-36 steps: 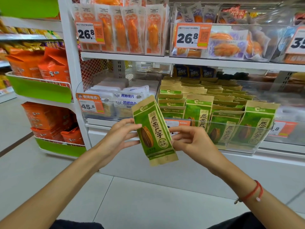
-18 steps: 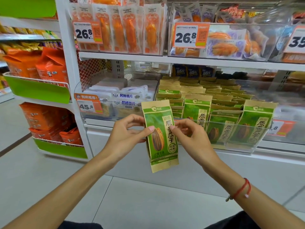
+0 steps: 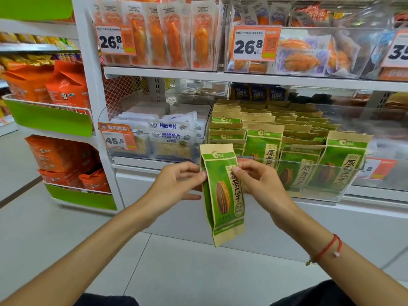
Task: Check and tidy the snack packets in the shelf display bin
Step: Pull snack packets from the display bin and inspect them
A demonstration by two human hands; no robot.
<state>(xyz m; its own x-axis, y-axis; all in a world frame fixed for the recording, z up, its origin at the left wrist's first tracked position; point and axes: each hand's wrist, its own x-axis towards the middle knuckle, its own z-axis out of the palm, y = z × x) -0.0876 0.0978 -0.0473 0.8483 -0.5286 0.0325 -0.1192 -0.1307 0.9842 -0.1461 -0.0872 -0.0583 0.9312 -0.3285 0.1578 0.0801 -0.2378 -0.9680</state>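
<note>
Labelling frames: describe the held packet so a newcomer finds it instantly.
Start at the clear bin of green seed packets on the middle shelf. Just in front, the left hand and right hand pinch one green-and-kraft sunflower seed packet. It alone is outside the bin, upright, held in the air.

Bare forearms, no sleeves; red cord bracelet [image 3: 326, 249] on right wrist, w/ maybe small charm.

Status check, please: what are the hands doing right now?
Left hand and right hand pinch green packet, upright, outside clear bin. Nothing blocking.
</note>
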